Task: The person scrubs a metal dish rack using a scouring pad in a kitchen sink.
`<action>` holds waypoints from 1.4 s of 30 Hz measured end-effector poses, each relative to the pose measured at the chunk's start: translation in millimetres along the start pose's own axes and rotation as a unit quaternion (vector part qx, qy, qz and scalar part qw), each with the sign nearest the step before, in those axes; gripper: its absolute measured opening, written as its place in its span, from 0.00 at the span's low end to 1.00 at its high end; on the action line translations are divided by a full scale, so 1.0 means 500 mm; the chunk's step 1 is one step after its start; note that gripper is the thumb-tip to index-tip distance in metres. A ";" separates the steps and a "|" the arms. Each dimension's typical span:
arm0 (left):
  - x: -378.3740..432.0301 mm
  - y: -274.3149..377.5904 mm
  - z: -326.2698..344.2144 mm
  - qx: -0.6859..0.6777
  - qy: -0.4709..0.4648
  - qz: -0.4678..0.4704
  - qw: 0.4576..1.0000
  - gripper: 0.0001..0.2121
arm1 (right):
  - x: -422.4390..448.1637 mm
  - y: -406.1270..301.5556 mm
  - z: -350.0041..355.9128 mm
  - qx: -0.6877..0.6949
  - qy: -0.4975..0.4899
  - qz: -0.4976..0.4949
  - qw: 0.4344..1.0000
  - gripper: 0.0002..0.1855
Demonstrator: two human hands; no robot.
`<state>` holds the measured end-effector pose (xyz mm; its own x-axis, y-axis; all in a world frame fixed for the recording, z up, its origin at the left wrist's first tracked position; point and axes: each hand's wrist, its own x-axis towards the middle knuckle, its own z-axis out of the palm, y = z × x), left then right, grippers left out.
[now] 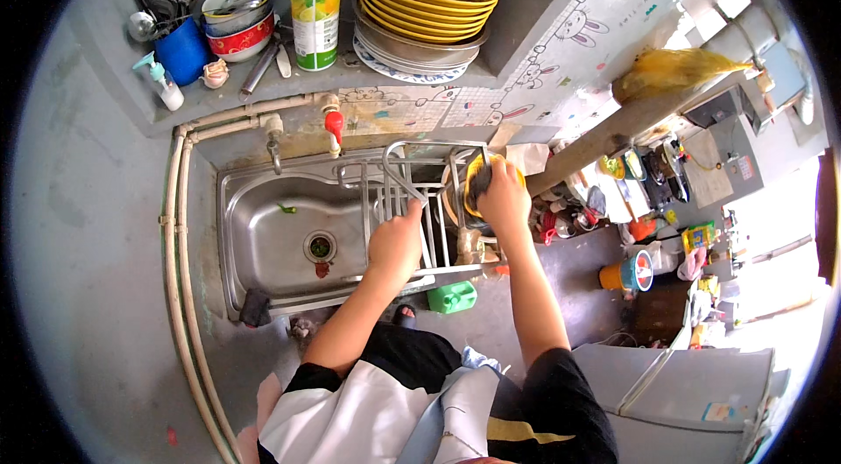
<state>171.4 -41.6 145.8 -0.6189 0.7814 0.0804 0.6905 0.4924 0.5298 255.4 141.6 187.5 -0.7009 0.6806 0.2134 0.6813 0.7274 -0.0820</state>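
Note:
A metal wire rack stands over the right part of the stainless steel sink. My left hand is closed around a bar of this rack. My right hand is at the rack's upper right end, over a yellow-rimmed bowl. It grips a dark scrubbing pad or cloth, pressed near the rack's frame; its fingertips are partly hidden. Green scraps lie in the basin and at the drain.
Above the sink, a shelf holds stacked yellow-rimmed plates, a detergent bottle and a blue utensil cup. A red-handled tap juts from the wall. A green plastic jug stands on the floor, with a refrigerator at lower right.

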 end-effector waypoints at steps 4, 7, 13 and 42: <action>0.002 -0.002 0.000 -0.004 -0.012 0.001 1.000 0.18 | -0.093 -0.002 -0.052 -0.025 -0.077 0.039 0.996 0.23; -0.001 0.011 -0.009 0.003 -0.027 0.009 1.000 0.18 | -0.002 0.016 -0.032 -0.038 -0.052 0.016 0.998 0.24; 0.006 0.019 -0.001 0.012 -0.021 0.010 1.000 0.17 | 0.084 0.005 0.026 -0.082 0.014 -0.007 0.996 0.22; 0.000 0.016 0.008 0.012 0.001 0.011 1.000 0.18 | 0.112 0.002 0.010 0.017 0.031 0.048 0.998 0.23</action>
<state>178.5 -36.2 146.6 -0.6035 0.7919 0.0934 0.7135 0.4840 0.5066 215.7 181.0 194.6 -0.6181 0.7409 0.2629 0.7362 0.6628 -0.1368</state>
